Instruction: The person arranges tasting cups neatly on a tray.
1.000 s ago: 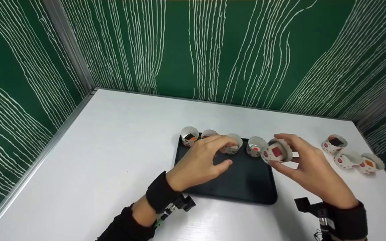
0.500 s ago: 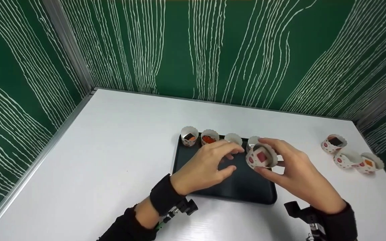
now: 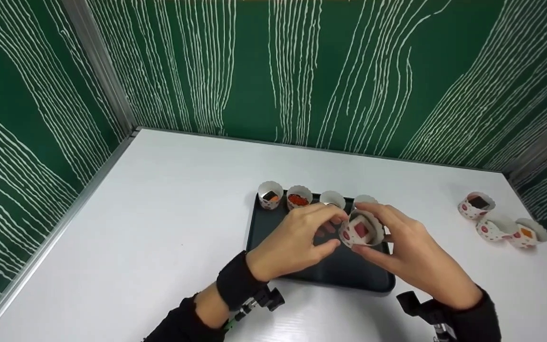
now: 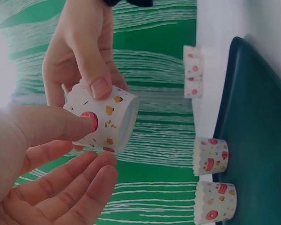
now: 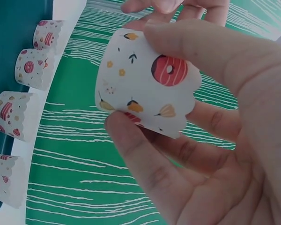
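Observation:
My right hand (image 3: pixel 409 247) holds a white paper baking cup (image 3: pixel 360 230), printed with red and yellow motifs, above the tray. Inside the cup sits a white piece with a dark red square on top. My left hand (image 3: pixel 299 237) is at the cup's left side, thumb and fingers apart. In the left wrist view its thumb overlaps the cup (image 4: pixel 107 115); whether it touches is unclear. The right wrist view shows the right thumb and fingers on the cup (image 5: pixel 145 79). A dark tray (image 3: pixel 344 273) lies beneath both hands.
Several similar cups line the tray's back edge, including one with a black and orange piece (image 3: pixel 269 197) and one with red bits (image 3: pixel 298 198). At the right stand a cup with a black piece (image 3: pixel 476 205), another cup (image 3: pixel 489 230) and one with an orange-topped piece (image 3: pixel 527 233).
My right hand has carried its cup left and slightly down, toward my left hand. The left hand has shifted a little right and down, and the two hands are now close together.

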`<state>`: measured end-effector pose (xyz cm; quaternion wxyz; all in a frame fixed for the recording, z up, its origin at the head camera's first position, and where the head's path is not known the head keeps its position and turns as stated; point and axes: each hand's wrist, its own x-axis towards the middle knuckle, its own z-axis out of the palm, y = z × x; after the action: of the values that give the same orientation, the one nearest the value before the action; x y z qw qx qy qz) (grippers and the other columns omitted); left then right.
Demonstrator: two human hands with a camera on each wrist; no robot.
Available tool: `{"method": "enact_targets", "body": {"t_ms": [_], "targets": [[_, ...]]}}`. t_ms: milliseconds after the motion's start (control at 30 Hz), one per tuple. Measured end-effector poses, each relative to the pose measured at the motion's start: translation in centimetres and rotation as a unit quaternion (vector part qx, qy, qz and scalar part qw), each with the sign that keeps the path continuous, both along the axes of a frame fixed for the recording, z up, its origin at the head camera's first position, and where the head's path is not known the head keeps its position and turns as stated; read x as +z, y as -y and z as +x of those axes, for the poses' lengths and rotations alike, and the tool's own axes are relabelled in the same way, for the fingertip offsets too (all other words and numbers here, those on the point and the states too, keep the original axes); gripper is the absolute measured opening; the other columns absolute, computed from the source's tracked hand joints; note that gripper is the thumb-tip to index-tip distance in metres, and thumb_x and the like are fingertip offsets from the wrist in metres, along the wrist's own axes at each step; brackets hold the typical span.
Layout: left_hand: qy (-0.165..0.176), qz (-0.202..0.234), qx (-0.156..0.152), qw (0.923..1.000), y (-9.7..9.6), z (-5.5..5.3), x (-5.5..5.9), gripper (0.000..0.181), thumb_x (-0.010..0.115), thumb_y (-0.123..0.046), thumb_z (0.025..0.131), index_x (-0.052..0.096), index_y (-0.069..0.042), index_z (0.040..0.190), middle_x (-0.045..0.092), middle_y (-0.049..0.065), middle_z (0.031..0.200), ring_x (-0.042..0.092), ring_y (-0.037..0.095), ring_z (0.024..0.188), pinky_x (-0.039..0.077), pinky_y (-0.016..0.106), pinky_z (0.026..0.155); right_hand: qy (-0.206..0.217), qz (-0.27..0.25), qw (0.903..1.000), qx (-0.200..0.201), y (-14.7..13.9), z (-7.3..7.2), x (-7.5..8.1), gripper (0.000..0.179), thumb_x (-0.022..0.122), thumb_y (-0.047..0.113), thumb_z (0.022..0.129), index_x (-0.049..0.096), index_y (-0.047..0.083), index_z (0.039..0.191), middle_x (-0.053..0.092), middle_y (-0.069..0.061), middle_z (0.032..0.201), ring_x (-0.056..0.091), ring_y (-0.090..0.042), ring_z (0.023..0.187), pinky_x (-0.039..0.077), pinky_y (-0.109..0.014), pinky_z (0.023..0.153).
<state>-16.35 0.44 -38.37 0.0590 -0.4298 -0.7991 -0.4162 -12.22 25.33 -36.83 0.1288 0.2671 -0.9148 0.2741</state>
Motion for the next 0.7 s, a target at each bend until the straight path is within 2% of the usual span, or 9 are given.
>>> {"method": "enact_targets", "body": {"t_ms": [200,333,567,700], "targets": [[0.016,0.022,-0.003,0.9996,-0.1,0.0,0.0,0.039,0.080,-0.004,0.094,0.068,-0.004,0.131,0.074,0.009,0.118,0.073,0.017,0.102,0.056,0.015,0.090,0.015,-0.012,0.9998,0.002,0.3,0.0,0.1,0.075,0.089,0.013,0.089,0.054,0.015,0.155,0.068,-0.008,0.140,0.074,-0.020,0.112,0.066,-0.030,0.079],[0.014,0.032,0.002,0.9994,-0.3,0.1,0.1,0.037,0.080,-0.003,0.093,0.067,-0.003,0.128,0.074,0.010,0.114,0.074,0.016,0.100,0.056,0.013,0.088,0.006,-0.010,0.9999,0.003,0.5,0.0,0.1,0.078,0.090,0.009,0.087,0.054,0.012,0.156,0.069,-0.011,0.139,0.074,-0.022,0.113,0.066,-0.030,0.079],[-0.024,0.013,0.035,0.9990,-0.4,0.2,-0.1,0.037,0.080,-0.004,0.093,0.068,-0.005,0.128,0.073,0.008,0.111,0.073,0.016,0.096,0.055,0.014,0.085,-0.023,0.010,0.9997,-0.001,1.1,0.1,-0.1,0.083,0.092,0.009,0.084,0.053,0.009,0.156,0.070,-0.012,0.136,0.075,-0.022,0.111,0.065,-0.032,0.080],[-0.031,0.009,0.042,0.9986,-0.4,0.2,-0.3,0.037,0.081,-0.004,0.093,0.068,-0.005,0.127,0.073,0.008,0.111,0.073,0.015,0.095,0.057,0.016,0.084,-0.030,0.010,0.9995,0.005,1.3,0.0,-0.5,0.083,0.092,0.008,0.083,0.053,0.008,0.156,0.070,-0.011,0.138,0.074,-0.023,0.114,0.065,-0.034,0.082]]}}
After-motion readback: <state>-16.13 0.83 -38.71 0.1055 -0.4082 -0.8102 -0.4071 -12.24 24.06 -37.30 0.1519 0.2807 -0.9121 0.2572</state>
